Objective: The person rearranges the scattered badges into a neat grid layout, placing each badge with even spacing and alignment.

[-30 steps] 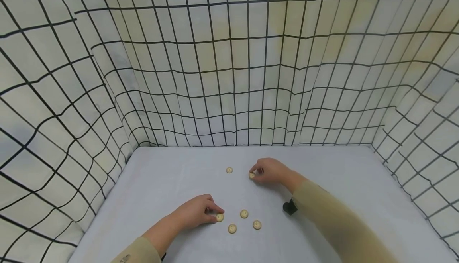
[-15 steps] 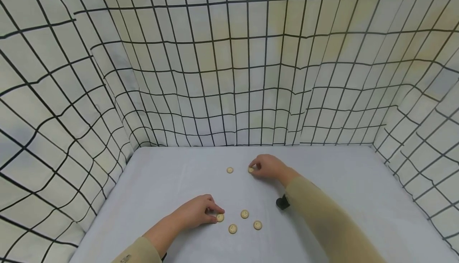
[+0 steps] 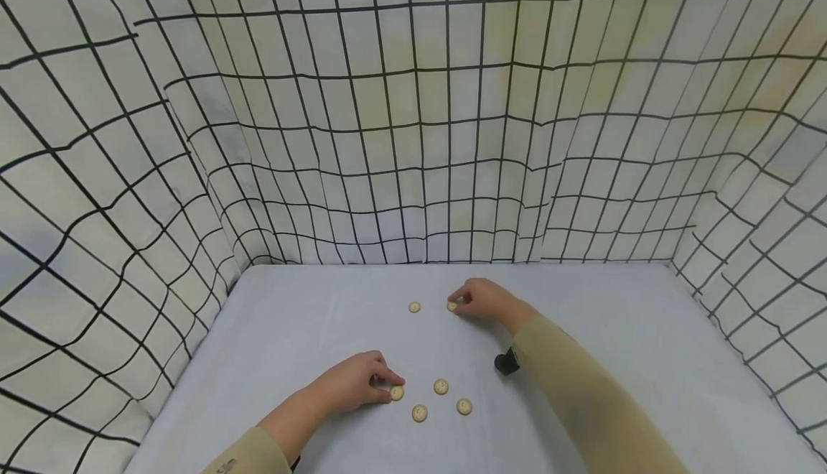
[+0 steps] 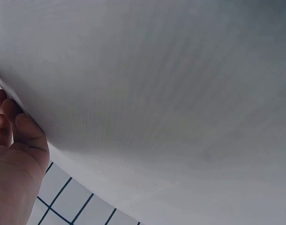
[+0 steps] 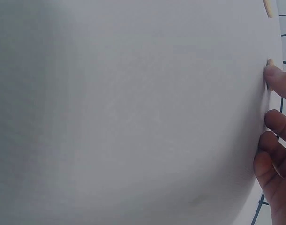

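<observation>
Fingers of the left hand (image 3: 352,382) are bent, thumb and forefinger seemingly pinching a pale round disc (image 3: 397,393) on the white table (image 3: 304,319); the left wrist view hides that grip. Rightward lie a far disc (image 3: 414,307), a near disc (image 3: 419,413), a middle disc (image 3: 441,386) and an outer disc (image 3: 464,406). Farther back, the right hand (image 3: 483,299) pinches a sixth disc (image 3: 452,306), thumb and forefinger nearly together.
</observation>
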Tool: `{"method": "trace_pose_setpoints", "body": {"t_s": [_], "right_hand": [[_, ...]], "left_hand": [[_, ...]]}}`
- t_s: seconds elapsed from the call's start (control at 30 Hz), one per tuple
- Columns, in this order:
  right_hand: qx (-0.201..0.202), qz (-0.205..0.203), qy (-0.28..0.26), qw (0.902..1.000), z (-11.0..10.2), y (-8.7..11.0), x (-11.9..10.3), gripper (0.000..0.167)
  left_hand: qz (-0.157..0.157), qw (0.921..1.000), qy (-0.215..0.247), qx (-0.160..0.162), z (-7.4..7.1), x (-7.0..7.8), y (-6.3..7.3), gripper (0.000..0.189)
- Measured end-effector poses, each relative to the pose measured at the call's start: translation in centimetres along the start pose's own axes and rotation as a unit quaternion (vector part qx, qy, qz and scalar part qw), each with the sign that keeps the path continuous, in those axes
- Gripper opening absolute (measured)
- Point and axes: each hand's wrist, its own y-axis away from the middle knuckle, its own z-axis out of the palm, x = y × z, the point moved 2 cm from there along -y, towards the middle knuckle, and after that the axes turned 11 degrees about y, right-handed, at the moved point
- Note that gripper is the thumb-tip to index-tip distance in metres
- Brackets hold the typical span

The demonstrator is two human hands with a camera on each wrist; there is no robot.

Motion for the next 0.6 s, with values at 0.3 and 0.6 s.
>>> {"method": "trace_pose_setpoints", "body": {"t_s": [0.3,0.6], "right_hand": [[0.008,0.023,-0.029,0.9993,0.17,0.01,0.31,0.028],[0.016,0.019,-0.035,0.9991,0.23,0.31,0.08,0.027]], "left_hand": [[0.008,1.0000,0.002,0.002,-0.02,-0.19,-0.11,0.028],[0.015,0.9999,0.006,-0.005,0.04,-0.43,-0.24,0.028]]}}
